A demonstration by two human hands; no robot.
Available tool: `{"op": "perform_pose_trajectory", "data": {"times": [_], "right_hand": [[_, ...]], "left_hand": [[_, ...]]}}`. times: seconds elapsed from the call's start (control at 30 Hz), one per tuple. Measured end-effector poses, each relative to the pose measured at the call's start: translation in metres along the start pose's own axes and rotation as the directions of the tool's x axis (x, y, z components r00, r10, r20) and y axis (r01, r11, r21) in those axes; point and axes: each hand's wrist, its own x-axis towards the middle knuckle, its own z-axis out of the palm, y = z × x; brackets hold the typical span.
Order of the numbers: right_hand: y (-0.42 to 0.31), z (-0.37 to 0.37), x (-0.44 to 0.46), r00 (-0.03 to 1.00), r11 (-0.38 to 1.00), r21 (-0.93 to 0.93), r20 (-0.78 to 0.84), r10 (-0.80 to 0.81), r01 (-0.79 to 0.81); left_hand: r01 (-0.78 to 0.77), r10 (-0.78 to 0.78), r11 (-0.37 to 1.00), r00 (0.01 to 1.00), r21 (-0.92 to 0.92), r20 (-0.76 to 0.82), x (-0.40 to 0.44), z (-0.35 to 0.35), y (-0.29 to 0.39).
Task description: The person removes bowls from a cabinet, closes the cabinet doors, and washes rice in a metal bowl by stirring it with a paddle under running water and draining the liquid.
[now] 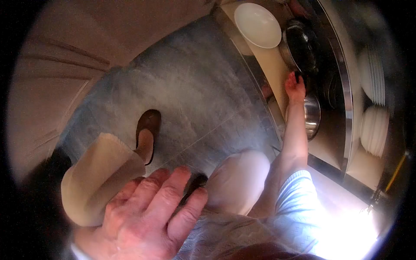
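Note:
My right hand (296,88) reaches down into an open cabinet, its fingers closed round a short black handle. That handle is at the near side of a dark, shiny pan (299,45), which lies further back. Just under my right forearm stands a steel pot (312,117), partly hidden by the arm. Beside the pan, on the cabinet floor, is a white bowl (258,25). Close to the camera, my left hand (145,216) hangs in front of my knee with the fingers extended and the thumb apart; it holds nothing.
Stacks of white plates (373,130) stand on a shelf at the right, behind a metal edge (346,99). Grey floor (195,86) runs past my brown shoe (149,123). A brownish panel (78,56) lies at the upper left. Bright light glares at the lower right.

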Motion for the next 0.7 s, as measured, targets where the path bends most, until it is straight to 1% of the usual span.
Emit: {"op": "perform_pose_trajectory", "data": {"times": [0.07, 0.17, 0.27, 0.37, 0.4, 0.47, 0.5, 0.57, 0.63, 0.67, 0.7], "right_hand": [[0.0, -0.004, -0.001, 0.998, 0.999, -0.006, -0.049, -0.037, 0.037], [-0.003, -0.017, 0.004, 0.993, 0.995, 0.074, 0.107, 0.058, -0.066], [-0.001, -0.014, -0.004, 0.986, 0.987, 0.096, 0.124, 0.114, -0.126], [-0.001, -0.004, -0.017, 0.996, 0.996, 0.023, 0.03, 0.082, -0.083], [0.0, -0.003, -0.017, 0.991, 0.993, 0.01, 0.072, 0.116, -0.117], [-0.017, -0.019, -0.006, 0.973, 0.984, -0.004, 0.151, 0.176, -0.177], [-0.025, -0.025, 0.001, 0.954, 0.971, 0.036, 0.198, 0.226, -0.237], [-0.04, -0.037, 0.018, 0.906, 0.928, 0.12, 0.289, 0.308, -0.354], [-0.048, -0.038, 0.04, 0.966, 0.977, 0.152, 0.231, 0.111, -0.149], [-0.05, -0.039, 0.048, 0.98, 0.986, 0.159, 0.199, 0.012, -0.045], [-0.046, -0.034, 0.044, 0.964, 0.994, 0.08, 0.26, 0.054, -0.077]], "left_hand": [[0.001, 0.0, 1.0, 1.0, 0.026, -0.019, 0.001, 0.0, 0.001], [0.011, -0.011, 1.0, 0.999, 0.011, -0.04, -0.005, -0.002, -0.002], [0.013, -0.012, 1.0, 0.999, 0.016, -0.034, -0.005, -0.003, -0.001], [-0.034, 0.035, 0.997, 0.999, 0.069, -0.018, -0.005, -0.004, -0.003], [-0.048, 0.05, 0.995, 0.999, 0.091, -0.018, -0.013, -0.003, -0.005], [-0.016, 0.017, 0.999, 1.0, 0.049, -0.007, -0.013, -0.001, 0.0], [0.0, 0.0, 1.0, 1.0, 0.031, -0.001, -0.012, 0.002, 0.004], [-0.013, 0.015, 0.999, 0.999, 0.048, -0.036, -0.006, 0.01, 0.007], [-0.029, 0.032, 0.998, 0.998, 0.056, -0.059, -0.007, 0.014, 0.005], [-0.037, 0.04, 0.998, 0.997, 0.059, -0.064, -0.008, 0.015, 0.004], [-0.044, 0.049, 0.997, 0.997, 0.064, -0.067, -0.008, 0.016, 0.004]]}}
